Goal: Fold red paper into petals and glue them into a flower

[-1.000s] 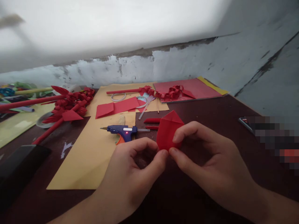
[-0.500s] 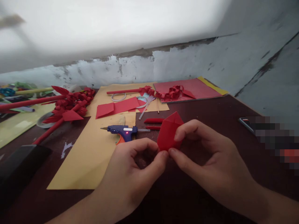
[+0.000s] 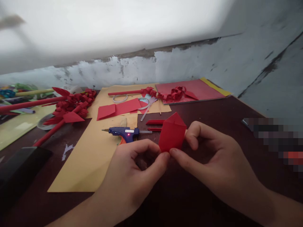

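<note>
A small folded piece of red paper (image 3: 172,132), pointed at its top, stands upright between my hands over the dark table. My left hand (image 3: 136,170) pinches its lower left edge between thumb and forefinger. The thumb of my right hand (image 3: 213,160) presses its bottom edge, with the curled forefinger at its right side; the other fingertips are hidden. Just behind the paper lie narrow folded red strips (image 3: 155,122). A blue glue gun (image 3: 127,134) with a lit red light rests to the left, its orange trigger partly behind my left hand.
Tan paper sheets (image 3: 78,167) cover the left middle of the table. Red paper flowers on stems (image 3: 73,108) lie at the left, near a black box-like object (image 3: 23,170). Tape rolls (image 3: 120,98), a folded red strip (image 3: 127,107) and a red paper pack (image 3: 201,88) lie towards the wall.
My right forefinger has moved off the paper's front to its right side, so more of the red face shows. My left hand keeps its pinch.
</note>
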{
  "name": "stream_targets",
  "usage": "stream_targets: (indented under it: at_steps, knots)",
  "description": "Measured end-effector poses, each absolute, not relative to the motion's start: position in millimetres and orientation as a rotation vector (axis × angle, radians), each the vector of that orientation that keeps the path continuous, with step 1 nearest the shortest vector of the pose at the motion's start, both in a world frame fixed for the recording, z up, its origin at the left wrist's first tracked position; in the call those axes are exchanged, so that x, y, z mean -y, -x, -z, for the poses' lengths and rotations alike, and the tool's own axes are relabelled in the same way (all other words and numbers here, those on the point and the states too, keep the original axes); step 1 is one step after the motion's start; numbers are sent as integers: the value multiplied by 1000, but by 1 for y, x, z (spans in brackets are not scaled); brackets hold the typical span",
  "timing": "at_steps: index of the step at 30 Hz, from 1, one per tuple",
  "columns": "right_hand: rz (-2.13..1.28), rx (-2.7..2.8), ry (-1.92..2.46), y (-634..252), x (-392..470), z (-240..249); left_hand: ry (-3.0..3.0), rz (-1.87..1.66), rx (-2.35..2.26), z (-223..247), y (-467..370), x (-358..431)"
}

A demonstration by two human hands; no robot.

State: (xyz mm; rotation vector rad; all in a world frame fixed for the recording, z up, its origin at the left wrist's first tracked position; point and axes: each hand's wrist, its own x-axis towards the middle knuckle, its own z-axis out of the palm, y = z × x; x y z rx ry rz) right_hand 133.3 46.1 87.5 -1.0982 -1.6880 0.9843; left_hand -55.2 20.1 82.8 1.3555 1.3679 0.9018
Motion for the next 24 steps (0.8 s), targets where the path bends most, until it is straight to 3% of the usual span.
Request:
stream_targets:
  at_steps: [24]
  knots:
    - [-899, 1723, 1178, -130, -48, -86, -1456, -937, -1385, -87, 53, -22]
